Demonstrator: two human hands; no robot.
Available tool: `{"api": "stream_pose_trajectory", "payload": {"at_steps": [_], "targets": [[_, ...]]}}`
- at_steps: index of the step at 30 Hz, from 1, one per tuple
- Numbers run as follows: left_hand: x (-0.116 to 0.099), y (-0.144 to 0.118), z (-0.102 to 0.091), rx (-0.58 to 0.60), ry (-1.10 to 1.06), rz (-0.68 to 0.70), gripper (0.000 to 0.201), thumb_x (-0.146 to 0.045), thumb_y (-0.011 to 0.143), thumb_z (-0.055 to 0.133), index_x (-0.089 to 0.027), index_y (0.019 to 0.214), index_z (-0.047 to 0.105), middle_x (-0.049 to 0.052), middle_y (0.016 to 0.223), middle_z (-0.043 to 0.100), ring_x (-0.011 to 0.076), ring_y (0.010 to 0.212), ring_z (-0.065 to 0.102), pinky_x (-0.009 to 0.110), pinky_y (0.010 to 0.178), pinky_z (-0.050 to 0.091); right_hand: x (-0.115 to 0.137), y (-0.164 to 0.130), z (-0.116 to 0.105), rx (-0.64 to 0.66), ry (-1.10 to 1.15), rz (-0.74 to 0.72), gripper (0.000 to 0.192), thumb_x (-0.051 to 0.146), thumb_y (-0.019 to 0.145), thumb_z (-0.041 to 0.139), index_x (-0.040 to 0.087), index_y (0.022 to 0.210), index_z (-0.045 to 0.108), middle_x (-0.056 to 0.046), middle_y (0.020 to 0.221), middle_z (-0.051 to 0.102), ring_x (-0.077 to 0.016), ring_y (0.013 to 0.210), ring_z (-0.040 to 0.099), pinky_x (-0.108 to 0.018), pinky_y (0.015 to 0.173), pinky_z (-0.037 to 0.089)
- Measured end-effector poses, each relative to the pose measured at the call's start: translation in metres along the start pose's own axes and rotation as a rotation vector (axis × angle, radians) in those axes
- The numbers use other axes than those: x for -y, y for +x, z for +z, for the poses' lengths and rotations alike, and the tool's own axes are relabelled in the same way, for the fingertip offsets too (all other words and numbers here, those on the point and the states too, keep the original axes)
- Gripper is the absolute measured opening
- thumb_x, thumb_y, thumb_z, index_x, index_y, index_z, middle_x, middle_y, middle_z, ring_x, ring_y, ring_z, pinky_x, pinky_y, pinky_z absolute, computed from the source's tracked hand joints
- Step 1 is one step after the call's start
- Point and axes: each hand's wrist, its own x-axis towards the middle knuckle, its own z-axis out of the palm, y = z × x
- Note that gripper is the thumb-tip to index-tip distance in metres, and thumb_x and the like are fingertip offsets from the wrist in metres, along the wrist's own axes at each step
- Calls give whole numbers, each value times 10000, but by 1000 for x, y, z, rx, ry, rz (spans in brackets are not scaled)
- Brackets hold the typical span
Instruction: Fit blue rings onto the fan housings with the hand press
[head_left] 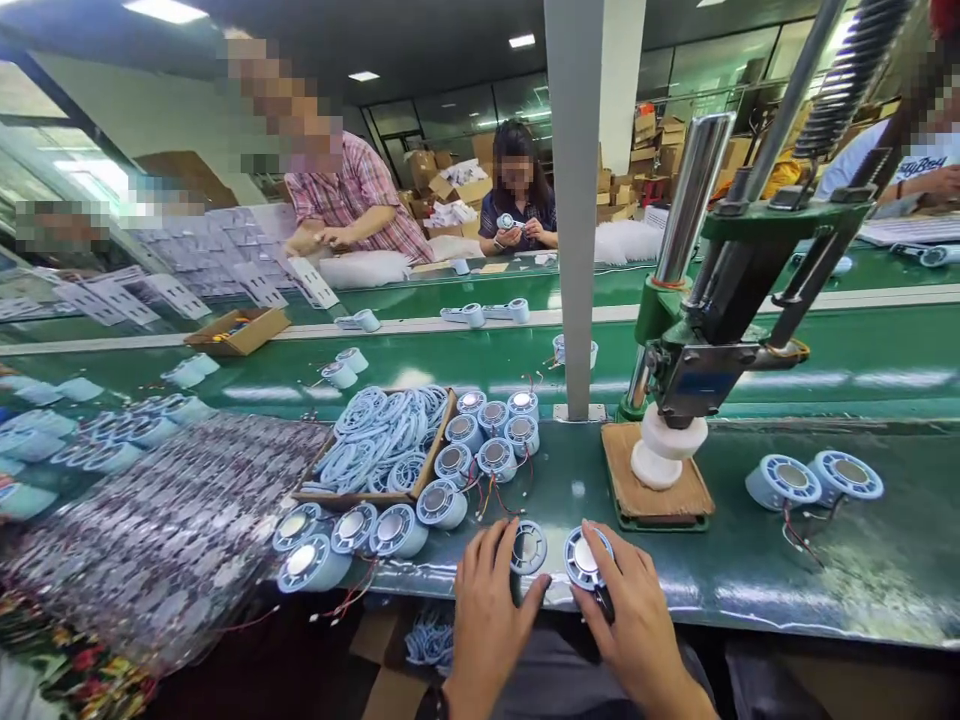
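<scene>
As the left hand (491,600) pinches a ring (542,550) and the right hand (634,605) a housing (584,556), level grips serve best.

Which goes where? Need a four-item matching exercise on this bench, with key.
1. cardboard box
2. brown board
3. right hand
4. grey post

A. upright, running past the picture's top edge
B. on a round blue part with a bright centre
C. filled with pale-blue rings
D. under the white press tip

Pairs: 1-C, 2-D, 3-B, 4-A
</scene>
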Motion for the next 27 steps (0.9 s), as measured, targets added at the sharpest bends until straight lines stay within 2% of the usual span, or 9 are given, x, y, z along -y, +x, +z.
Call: {"api": "stream_pose_trajectory", "payload": {"at_steps": [2, 4, 7, 9, 11, 17, 20, 23, 27], "targets": [[-7, -4, 0, -53, -44, -42, 445, -455, 954, 568, -194, 1314, 552, 150, 1219, 684, 347, 1129, 624, 534, 930, 532, 1, 1, 1, -36, 32, 20, 631, 297, 997, 458, 176, 1572, 230, -138, 1223, 686, -246, 1008, 676, -367, 837, 539], [-18, -4, -2, -76, -143, -60, 492, -467, 975, 537, -199, 1382, 469, 143, 1199, 698, 305, 1075, 673, 470, 899, 563, 2, 1, 3, -65, 54, 52, 712, 288, 994, 458, 149, 1598, 108, -136, 1173, 711, -249, 956, 687, -377, 823, 545], [-38, -1, -6, -34, -245, 57, 610, -455, 981, 539, -199, 1489, 317, 145, 1238, 692, 273, 1099, 691, 413, 913, 574, 4, 2, 4, -68, 73, 58, 746, 228, 961, 452, 135, 1601, 78, -129, 1157, 721, -257, 937, 694, -387, 811, 551], [-49, 3, -6, 6, -231, 155, 601, -405, 974, 560, -196, 1488, 329, 159, 1274, 676, 286, 1151, 673, 416, 937, 569, 4, 2, 4, -74, 88, 57, 762, 176, 930, 435, 128, 1600, 75, -125, 1150, 724, -256, 934, 694, -383, 800, 554], [-56, 6, -5, 23, -202, 176, 583, -340, 954, 587, -192, 1471, 361, 178, 1314, 652, 307, 1183, 658, 436, 946, 567, 4, 2, 4, -79, 106, 77, 786, 148, 907, 434, 128, 1601, 66, -117, 1137, 730, -251, 930, 692, -378, 792, 557], [-57, 8, 0, 73, -238, 59, 692, -228, 866, 650, -190, 1478, 329, 165, 1266, 675, 309, 1127, 684, 455, 913, 587, 3, 3, 4, -67, 143, 89, 797, 171, 897, 460, 113, 1596, 82, -136, 1128, 732, -266, 907, 698, -394, 776, 560], [-59, 3, 6, 38, -263, -25, 694, -183, 828, 646, -180, 1460, 361, 162, 1234, 681, 306, 1108, 684, 458, 924, 577, -1, -2, 8, -74, 147, 63, 820, 193, 901, 470, 120, 1605, 56, -138, 1142, 733, -273, 908, 707, -395, 775, 562], [-58, -5, 21, -47, -322, -56, 739, -183, 786, 646, -171, 1471, 370, 148, 1178, 693, 295, 1049, 695, 418, 906, 578, -9, -13, 23, -90, 127, 51, 840, 197, 900, 461, 127, 1617, 28, -148, 1165, 730, -281, 901, 722, -385, 771, 560], [-52, -6, 46, -152, -375, -30, 737, -314, 818, 646, -126, 1484, 392, 153, 1091, 707, 294, 956, 707, 382, 839, 585, -21, -23, 52, -150, 63, 77, 734, 186, 966, 307, 150, 1621, -24, -159, 1136, 742, -292, 901, 745, -387, 754, 559]]}}
